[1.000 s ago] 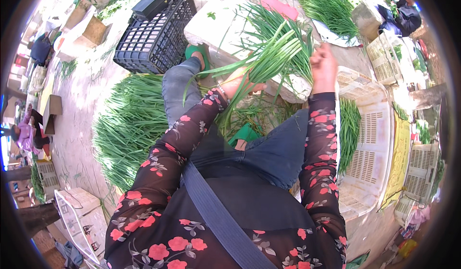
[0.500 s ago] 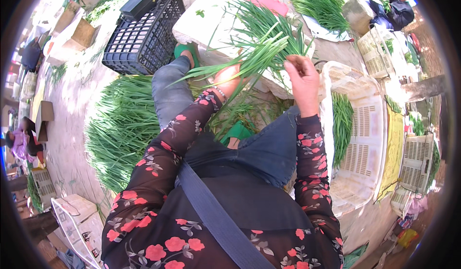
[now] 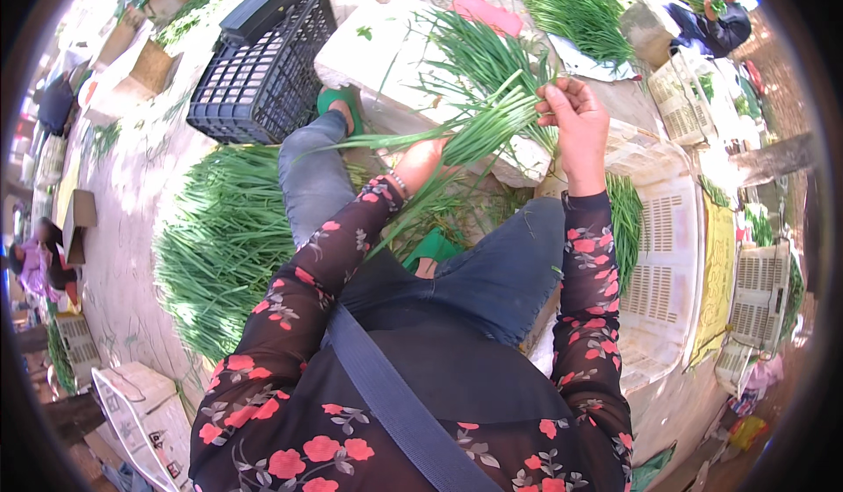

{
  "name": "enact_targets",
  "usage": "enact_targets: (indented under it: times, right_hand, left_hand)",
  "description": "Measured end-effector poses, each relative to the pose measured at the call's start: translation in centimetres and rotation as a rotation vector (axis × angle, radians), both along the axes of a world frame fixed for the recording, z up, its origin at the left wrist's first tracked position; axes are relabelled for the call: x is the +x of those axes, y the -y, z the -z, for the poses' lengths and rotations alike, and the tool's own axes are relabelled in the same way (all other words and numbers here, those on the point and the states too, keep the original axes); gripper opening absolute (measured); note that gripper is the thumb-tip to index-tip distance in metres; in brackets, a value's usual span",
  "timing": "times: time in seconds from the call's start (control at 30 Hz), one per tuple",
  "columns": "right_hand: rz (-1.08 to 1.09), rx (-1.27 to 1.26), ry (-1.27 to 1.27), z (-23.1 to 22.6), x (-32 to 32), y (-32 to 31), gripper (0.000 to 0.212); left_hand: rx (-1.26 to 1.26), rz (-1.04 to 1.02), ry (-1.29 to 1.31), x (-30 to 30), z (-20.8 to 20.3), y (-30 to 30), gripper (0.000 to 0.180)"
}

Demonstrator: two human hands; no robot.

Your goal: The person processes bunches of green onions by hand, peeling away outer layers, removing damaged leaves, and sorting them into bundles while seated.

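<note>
My left hand (image 3: 423,160) is closed round a bunch of garlic chives (image 3: 492,132), held in the air above my lap. The long green leaves trail off to the left and down, while the paler stalk ends point right. At those ends, the curled fingers and thumb of my right hand (image 3: 580,127) pinch the stalks; the exact strands between the fingertips are too small to tell. Behind the bunch, a loose heap of chives (image 3: 479,46) lies on a white block (image 3: 373,44).
A large chive pile (image 3: 219,246) lies on the ground left of my leg. To the right stands a white plastic crate (image 3: 659,272) with chives inside. A black crate (image 3: 263,75) stands ahead left, and a pink cloth (image 3: 487,13) lies beyond the block. Another person (image 3: 716,26) sits far right.
My right hand has moved right and slightly down, its fingers now curled at the stalk ends. The bunch in my left hand has turned slightly and is gathered more tightly.
</note>
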State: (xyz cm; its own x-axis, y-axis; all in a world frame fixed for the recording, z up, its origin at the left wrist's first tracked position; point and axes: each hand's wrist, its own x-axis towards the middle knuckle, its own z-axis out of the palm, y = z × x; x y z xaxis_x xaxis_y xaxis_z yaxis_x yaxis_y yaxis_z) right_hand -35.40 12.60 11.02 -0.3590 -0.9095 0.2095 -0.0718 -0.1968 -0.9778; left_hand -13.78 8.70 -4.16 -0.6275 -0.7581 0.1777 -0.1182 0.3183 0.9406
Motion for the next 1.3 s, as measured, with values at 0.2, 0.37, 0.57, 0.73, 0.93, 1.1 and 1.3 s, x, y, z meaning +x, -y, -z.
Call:
enact_targets:
  times: [0.2, 0.37, 0.57, 0.73, 0.93, 1.1, 1.3]
  right_hand:
    - [0.061, 0.016, 0.402, 4.2, -7.6, -1.4, 0.02]
    - [0.026, 0.403, -1.016, 10.3, -5.7, -3.5, 0.052]
    - [-0.442, 0.176, 0.402, 5.0, 0.5, -0.5, 0.065]
    - [-0.251, 0.076, 0.375, 4.3, 5.7, 1.1, 0.04]
    - [-0.041, 0.013, 0.501, 1.9, 2.3, 3.9, 0.015]
    - [0.095, -0.282, 0.19, -3.9, 2.1, 4.3, 0.015]
    - [0.018, -0.887, -0.816, -3.0, 9.8, 0.9, 0.021]
  left_hand:
    - [0.608, 0.193, -0.37, 1.4, -0.1, 0.1, 0.029]
    - [-0.473, 0.117, 0.233, 1.3, -1.2, 1.5, 0.034]
    - [-0.005, 0.094, 0.034, -1.1, -4.2, -2.3, 0.046]
    - [0.088, 0.027, 0.004, -1.3, -0.9, -2.0, 0.051]
    - [-0.197, 0.018, 0.313, 4.1, -6.5, 0.3, 0.068]
    - [0.304, -0.245, -0.06, 10.9, -14.8, -1.9, 0.051]
    - [1.141, 0.528, -0.857, 4.7, -13.2, -3.9, 0.094]
